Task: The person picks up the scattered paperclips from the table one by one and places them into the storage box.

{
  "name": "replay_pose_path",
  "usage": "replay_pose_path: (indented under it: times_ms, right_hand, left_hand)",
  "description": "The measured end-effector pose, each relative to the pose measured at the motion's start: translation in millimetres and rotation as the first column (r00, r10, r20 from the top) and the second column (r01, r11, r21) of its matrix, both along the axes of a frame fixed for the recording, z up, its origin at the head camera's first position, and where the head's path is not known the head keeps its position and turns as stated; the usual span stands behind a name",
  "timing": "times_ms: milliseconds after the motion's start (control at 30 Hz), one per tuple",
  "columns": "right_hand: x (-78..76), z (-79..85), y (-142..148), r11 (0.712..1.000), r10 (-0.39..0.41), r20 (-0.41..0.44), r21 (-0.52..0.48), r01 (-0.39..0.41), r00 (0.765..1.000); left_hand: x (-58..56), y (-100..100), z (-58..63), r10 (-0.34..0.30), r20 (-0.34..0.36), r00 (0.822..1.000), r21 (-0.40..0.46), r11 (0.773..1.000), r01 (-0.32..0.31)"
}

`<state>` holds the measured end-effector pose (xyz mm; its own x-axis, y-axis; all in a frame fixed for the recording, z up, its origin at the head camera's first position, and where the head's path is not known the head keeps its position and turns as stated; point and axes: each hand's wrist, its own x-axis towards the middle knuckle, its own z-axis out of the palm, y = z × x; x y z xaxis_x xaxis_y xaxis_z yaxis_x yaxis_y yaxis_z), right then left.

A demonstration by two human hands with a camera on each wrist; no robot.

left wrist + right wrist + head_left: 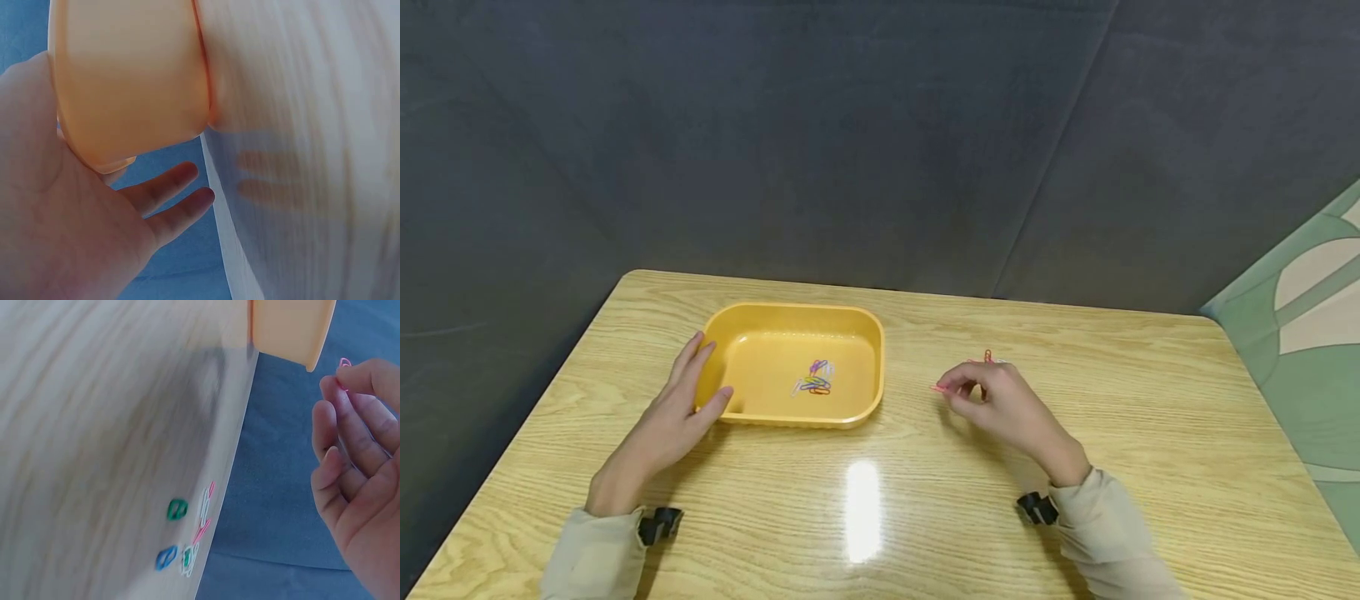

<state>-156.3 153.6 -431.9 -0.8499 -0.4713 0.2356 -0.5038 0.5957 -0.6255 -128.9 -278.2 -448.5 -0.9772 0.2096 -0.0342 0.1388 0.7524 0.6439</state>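
My right hand pinches a pink paper clip between thumb and forefinger, above the table to the right of the yellow tray. In the right wrist view its other fingers are loosely bent. At the tray's left side, my left hand rests against the rim, thumb reaching over the front left corner. The left wrist view shows two of its fingers stretched out straight, apart from the wall. Several coloured paper clips lie on the tray's floor.
Beyond my right hand lie more paper clips, partly hidden by it in the head view; the right wrist view shows a green clip, a blue clip and several pink and white ones. A dark cloth partition stands behind the wooden table.
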Motion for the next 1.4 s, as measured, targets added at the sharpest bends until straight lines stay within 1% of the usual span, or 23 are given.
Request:
replay_pose_path:
  times_ms: [200, 433, 600, 1033, 1233, 1400]
  right_hand:
    - [-1.9, 5.2, -10, 1.000, -0.007, 0.021, 0.003, 0.007, 1.000]
    - [-4.8, 12.6, -23, 1.000, -0.001, 0.000, 0.022, 0.001, 1.000]
    - [-7.6, 14.3, -31, 1.000, 0.005, -0.015, 0.021, -0.005, 1.000]
    - [-12.6, 16.4, -45, 0.999, 0.032, 0.011, 0.020, -0.033, 0.999]
    - [-14.7, 14.1, -53, 0.999, 0.042, 0.011, -0.002, -0.042, 0.999]
    - [-17.5, 12.0, -61, 0.998, 0.051, -0.009, -0.039, -0.051, 0.999]
  left_hand:
    - [1.1, 1, 1.1, 0.003, 0.010, 1.000, -0.007, 1.000, -0.003]
    - [1.6, 0, -0.5, 0.000, 0.005, 1.000, -0.010, 1.000, 0.000]
    - [1.6, 0, -0.8, 0.000, 0.004, 1.000, -0.007, 1.000, 0.000]
    - [0.7, 0, -1.2, -0.001, -0.001, 1.000, -0.005, 1.000, 0.001]
    - [-0.4, 0, -1.2, 0.004, -0.004, 1.000, -0.010, 1.000, -0.005]
    - [-0.9, 0, -1.5, 0.003, -0.002, 1.000, -0.011, 1.000, -0.003]
